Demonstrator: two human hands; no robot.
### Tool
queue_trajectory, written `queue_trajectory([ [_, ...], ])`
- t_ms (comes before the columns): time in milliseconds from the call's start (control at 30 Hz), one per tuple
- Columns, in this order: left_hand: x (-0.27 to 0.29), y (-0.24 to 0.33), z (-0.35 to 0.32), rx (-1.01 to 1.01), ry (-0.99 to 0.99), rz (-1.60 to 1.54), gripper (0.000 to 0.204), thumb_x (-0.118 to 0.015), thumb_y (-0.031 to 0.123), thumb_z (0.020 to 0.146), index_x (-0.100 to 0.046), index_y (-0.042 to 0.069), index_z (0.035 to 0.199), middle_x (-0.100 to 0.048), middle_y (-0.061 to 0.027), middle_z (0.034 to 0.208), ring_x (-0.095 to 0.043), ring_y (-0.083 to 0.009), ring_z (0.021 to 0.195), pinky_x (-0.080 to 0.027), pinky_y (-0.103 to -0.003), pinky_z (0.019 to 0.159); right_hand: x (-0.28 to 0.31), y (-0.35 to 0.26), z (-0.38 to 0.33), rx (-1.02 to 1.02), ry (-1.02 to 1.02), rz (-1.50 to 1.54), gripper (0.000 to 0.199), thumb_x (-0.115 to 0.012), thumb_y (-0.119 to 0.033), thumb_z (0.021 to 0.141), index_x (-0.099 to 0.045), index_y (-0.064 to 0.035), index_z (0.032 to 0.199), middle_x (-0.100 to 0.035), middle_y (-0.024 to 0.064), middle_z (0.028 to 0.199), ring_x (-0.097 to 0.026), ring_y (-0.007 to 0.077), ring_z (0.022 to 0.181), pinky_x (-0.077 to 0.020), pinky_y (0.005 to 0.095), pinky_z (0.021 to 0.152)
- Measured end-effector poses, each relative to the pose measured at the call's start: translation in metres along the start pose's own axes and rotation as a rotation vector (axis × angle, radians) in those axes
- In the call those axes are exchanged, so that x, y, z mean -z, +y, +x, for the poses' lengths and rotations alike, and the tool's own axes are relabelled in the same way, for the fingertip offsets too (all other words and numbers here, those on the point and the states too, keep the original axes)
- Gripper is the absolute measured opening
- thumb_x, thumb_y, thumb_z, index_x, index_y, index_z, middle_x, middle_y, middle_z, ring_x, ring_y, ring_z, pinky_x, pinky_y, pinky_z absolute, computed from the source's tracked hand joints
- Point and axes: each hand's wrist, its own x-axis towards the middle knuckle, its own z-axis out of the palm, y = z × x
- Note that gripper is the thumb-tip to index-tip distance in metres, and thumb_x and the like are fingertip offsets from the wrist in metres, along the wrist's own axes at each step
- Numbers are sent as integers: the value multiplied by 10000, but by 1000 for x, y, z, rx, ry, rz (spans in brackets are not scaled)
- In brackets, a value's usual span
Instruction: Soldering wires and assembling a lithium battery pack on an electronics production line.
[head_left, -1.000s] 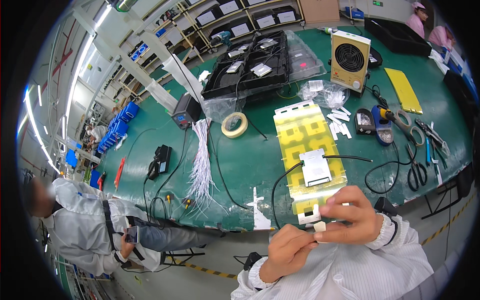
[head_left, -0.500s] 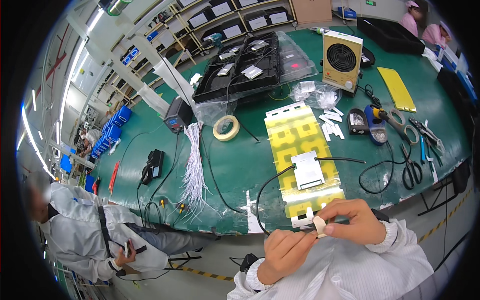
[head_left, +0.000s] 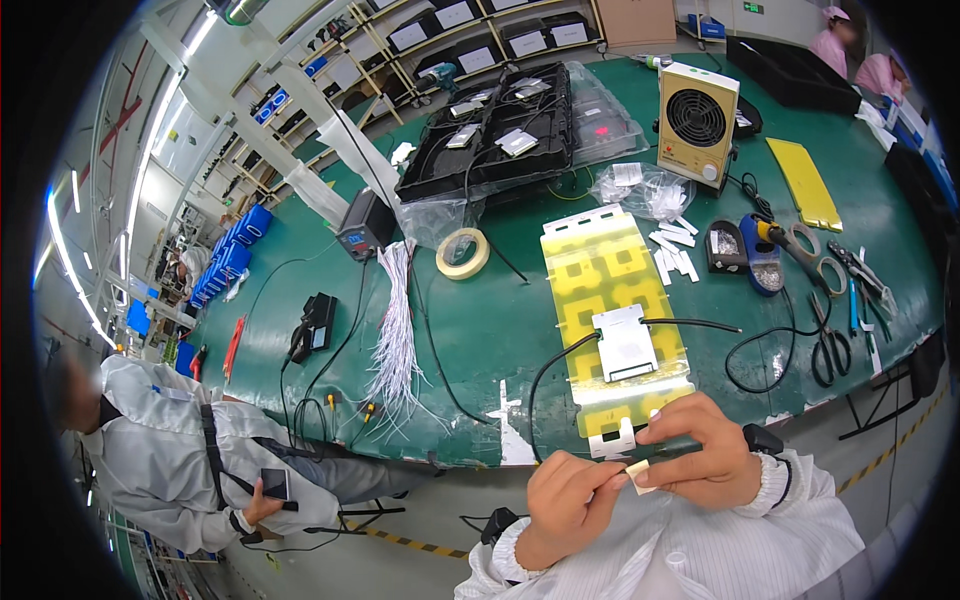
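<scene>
At the near edge of the green table, my left hand (head_left: 570, 502) and my right hand (head_left: 705, 455) meet in a pinch on a small flat cream-coloured piece (head_left: 639, 477). Its exact kind I cannot make out. The left fingertips touch its left edge, while the right thumb and fingers hold it from the other side. Just beyond my hands lies a yellow sheet fixture (head_left: 585, 295) with white ends. On it rests a white flat module (head_left: 626, 343), from which a black cable runs out on either side.
A bundle of white wires (head_left: 393, 330) and a tape roll (head_left: 462, 253) lie leftward. Behind stand a black tray (head_left: 480, 130) and a cream fan unit (head_left: 698, 125). Soldering iron (head_left: 790, 245), scissors (head_left: 829, 350) and pliers are at right. Another person (head_left: 200, 450) stands left, holding a phone.
The cream piece has been turned and lowered slightly between my fingers, and my left fingertips have shifted on it. The scene sits slightly further right. The other person's phone now faces outward.
</scene>
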Motion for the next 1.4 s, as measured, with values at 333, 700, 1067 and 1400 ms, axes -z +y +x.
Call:
queue_trajectory([
  [333,6,2,-2,194,76,-236,106,-803,16,812,-744,8,899,-709,-69,757,-588,-214,645,-447,-306,586,8,10,0,102,-27,-281,295,-850,-60,740,-816,-163,1014,-702,74,1192,-623,259,1046,-518,359,851],
  [700,1,2,-1,-72,132,83,281,-845,-29,729,-738,37,980,-710,-47,776,-618,-206,667,-453,-306,632,-9,-11,-3,-407,21,360,233,-827,-92,857,-778,7,1063,-741,110,840,-681,187,706,-508,293,631],
  [1067,0,1,-1,-94,46,9,273,-875,0,684,-748,30,923,-734,-64,813,-640,-226,666,-483,-301,584,-21,0,-4,-505,24,762,219,-812,-46,871,-769,1,1081,-722,65,960,-612,105,804,-485,244,707],
  [1400,-1,-3,-3,58,-39,-163,109,-811,84,797,-734,27,849,-623,-65,631,-555,-211,507,-408,-321,467,-12,12,1,-165,-65,649,207,-842,-51,830,-798,-34,1032,-686,67,976,-653,168,845,-518,281,722],
])
